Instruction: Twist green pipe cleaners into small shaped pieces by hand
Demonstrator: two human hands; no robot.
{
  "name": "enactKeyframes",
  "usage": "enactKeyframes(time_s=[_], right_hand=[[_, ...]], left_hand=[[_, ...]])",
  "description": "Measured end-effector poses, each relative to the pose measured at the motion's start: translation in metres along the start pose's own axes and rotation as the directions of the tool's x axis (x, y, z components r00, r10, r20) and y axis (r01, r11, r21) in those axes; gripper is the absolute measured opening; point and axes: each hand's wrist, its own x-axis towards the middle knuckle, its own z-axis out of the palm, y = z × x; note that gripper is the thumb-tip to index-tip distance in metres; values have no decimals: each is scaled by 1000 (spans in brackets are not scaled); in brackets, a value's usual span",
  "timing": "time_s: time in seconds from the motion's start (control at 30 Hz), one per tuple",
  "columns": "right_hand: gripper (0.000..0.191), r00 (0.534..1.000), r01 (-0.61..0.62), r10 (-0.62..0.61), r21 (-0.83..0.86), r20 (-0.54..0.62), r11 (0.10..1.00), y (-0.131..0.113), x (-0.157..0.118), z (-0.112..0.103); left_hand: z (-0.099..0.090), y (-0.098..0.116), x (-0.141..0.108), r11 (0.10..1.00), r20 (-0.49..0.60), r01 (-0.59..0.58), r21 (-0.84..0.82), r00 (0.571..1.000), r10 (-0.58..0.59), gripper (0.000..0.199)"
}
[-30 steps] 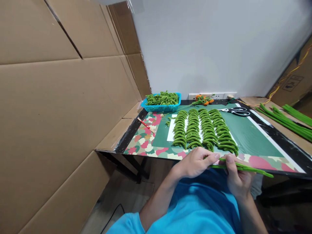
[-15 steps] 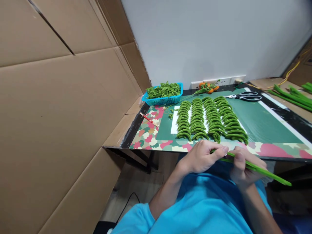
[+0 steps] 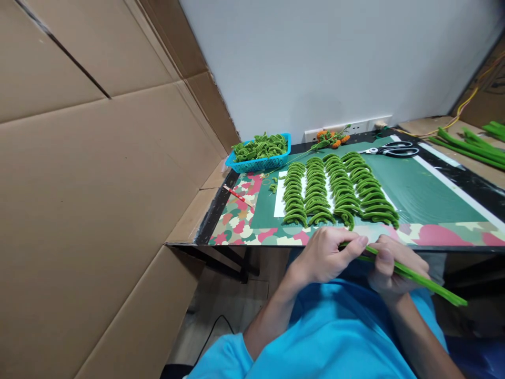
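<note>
You hold fuzzy green stems [image 3: 430, 284] beside the counter's [image 3: 477, 184] near edge.
Blue basket [image 3: 258, 165], far left corner; curled green pieces [image 3: 341, 187] in four rows; your left hand [image 3: 327, 255] pinching the stems, your right hand [image 3: 403, 253] wrapped around them.

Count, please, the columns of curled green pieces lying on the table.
4, side by side: the leftmost column, the second column, the third column and the rightmost column, nearest the scissors. None seems hidden.

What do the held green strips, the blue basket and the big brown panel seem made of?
Strips: perhaps chenille, matte and soft-edged, though fibres are too small to see. Basket: likely smooth moulded plastic, being evenly bright and perforated. Panel: probably cardboard, matte with straight creases.
</note>
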Motion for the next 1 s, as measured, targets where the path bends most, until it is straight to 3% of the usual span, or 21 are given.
enactKeyframes(time_s=[0.67, 1.0], right_hand=[[27, 998, 17, -19, -32, -63, 999, 2, -4, 2], [29, 996, 48, -52, -49, -72, 998, 6, -8, 2]], left_hand=[[9, -4, -5, 997, -29, -28, 75, 999, 30, 60], [19, -7, -7, 984, -100, -37, 176, 993, 55, 54]])
